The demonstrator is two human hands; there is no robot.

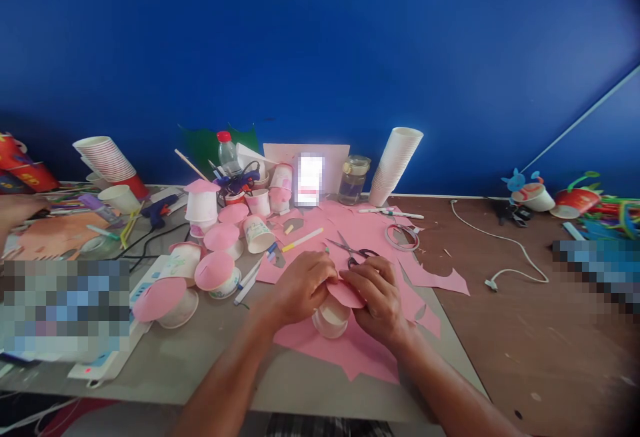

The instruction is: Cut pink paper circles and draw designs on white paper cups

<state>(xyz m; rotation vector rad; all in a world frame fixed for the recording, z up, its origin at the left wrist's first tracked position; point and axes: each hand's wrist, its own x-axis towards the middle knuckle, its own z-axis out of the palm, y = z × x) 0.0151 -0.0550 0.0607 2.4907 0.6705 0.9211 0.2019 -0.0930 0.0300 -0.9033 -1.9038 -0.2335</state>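
Observation:
A round pink paper piece (345,293) is pinched between my two hands, just over a white paper cup (331,320). My left hand (307,285) is closed at its left edge, and my right hand (375,290) grips its right side. The fingers partly hide the paper and the upper part of the cup; whether the paper touches the cup I cannot tell. Beyond my fingers lie dark-handled scissors (353,249) with their blades apart. Cut pink paper sheets (350,350) spread beneath the cup and around the scissors.
Several cups with pink paper tops (215,270) stand to the left, near a white power strip (115,350). Tall cup stacks (397,164), a glass jar (354,180) and a lit phone (310,180) line the back. A white cable (510,237) lies right. Another person's hand (23,214) is far left.

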